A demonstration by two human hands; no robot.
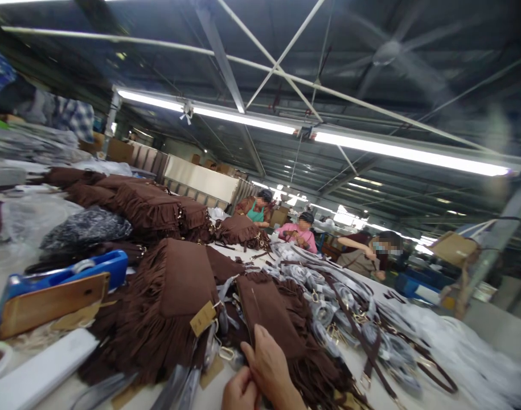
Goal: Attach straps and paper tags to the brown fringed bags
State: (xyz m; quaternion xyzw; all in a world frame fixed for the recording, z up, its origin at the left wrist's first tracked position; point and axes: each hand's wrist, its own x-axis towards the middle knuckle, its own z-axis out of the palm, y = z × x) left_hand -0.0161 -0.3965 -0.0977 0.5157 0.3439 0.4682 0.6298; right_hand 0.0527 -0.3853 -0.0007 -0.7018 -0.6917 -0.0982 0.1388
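Note:
Near the bottom centre, my right hand (269, 361) rests at the edge of a brown fringed bag (269, 304), its fingers pressed together on that edge. Just left of it and touching it is my left hand (241, 390), with curled fingers; whatever it pinches is too small to make out. Another brown fringed bag (185, 279) lies to the left, with a tan paper tag (203, 319) beside its edge. A gold metal clasp (226, 353) lies between the bags, close to my hands.
Wrapped straps with metal hooks (324, 313) spread to the right, beside clear plastic (465, 341). At left are a blue tape dispenser (68, 273), a phone-like tan object (53, 304) and a white box (42, 370). More brown bags (144, 208) and several people are behind.

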